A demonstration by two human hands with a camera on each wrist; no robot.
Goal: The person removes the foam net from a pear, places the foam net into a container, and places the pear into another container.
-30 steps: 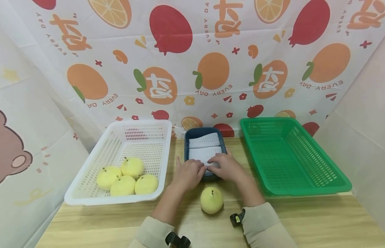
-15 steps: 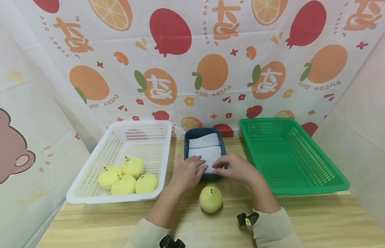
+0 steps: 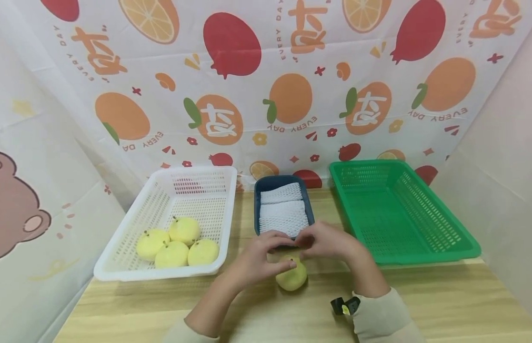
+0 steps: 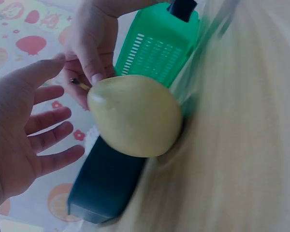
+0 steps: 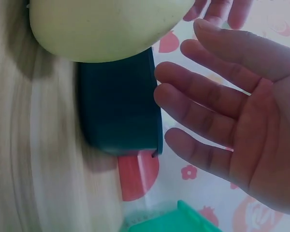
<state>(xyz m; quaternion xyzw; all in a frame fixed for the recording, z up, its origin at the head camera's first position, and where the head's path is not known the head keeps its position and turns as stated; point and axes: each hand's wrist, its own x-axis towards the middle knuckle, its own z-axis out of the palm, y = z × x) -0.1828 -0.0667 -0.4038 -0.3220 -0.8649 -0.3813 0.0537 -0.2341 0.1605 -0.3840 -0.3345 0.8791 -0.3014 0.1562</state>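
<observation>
A yellow pear (image 3: 292,280) stands on the table with its stem up. My left hand (image 3: 256,261) hovers over its left side, thumb across the top of the pear in the head view. In the left wrist view that hand (image 4: 14,128) has spread, relaxed fingers and holds nothing. Above the pear's far right side is my right hand (image 3: 327,242), its fingers loosely bent; the right wrist view shows this hand (image 5: 261,111) holding nothing. Whether a fingertip touches the pear, I cannot tell. White foam nets (image 3: 283,216) lie in a dark blue tray (image 3: 257,200) just behind.
On the left a white basket (image 3: 229,228) contains several yellow pears (image 3: 171,256). A green basket (image 3: 386,224) stands on the right. Behind everything hangs a fruit-print cloth (image 3: 257,105). The wooden table (image 3: 441,305) extends toward me.
Both hands have left the foam nets in the tray and come back toward me, over the pear. The nets stay in the tray, and the pear stands where it was.
</observation>
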